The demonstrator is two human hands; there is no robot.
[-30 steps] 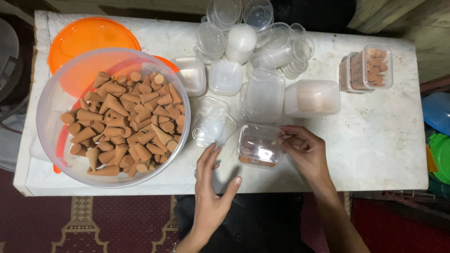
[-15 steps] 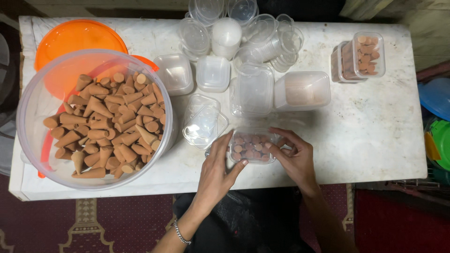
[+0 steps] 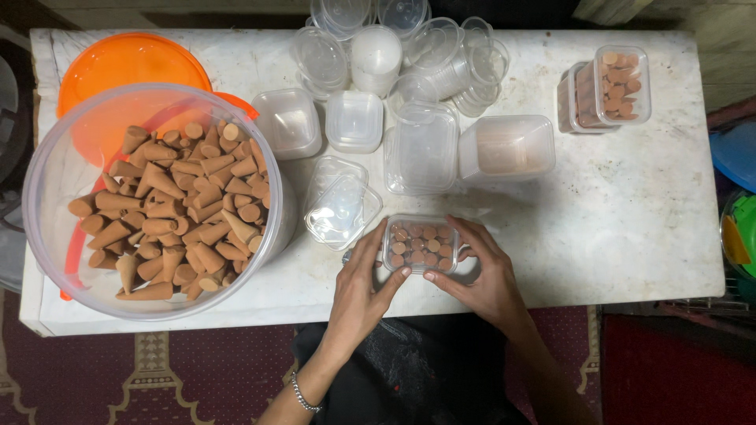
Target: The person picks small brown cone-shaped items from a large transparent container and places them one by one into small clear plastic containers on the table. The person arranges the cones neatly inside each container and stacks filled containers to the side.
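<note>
Cone tub [image 3: 157, 201] left of lids [image 3: 342, 206], small box [image 3: 420, 244] right.

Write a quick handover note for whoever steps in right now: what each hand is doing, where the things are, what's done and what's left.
Left hand and right hand press on a small filled box at the table's front edge.
Big tub of cones sits at left, loose lids beside it.
Two filled boxes stand at far right.
Empty boxes wait in the middle.
</note>
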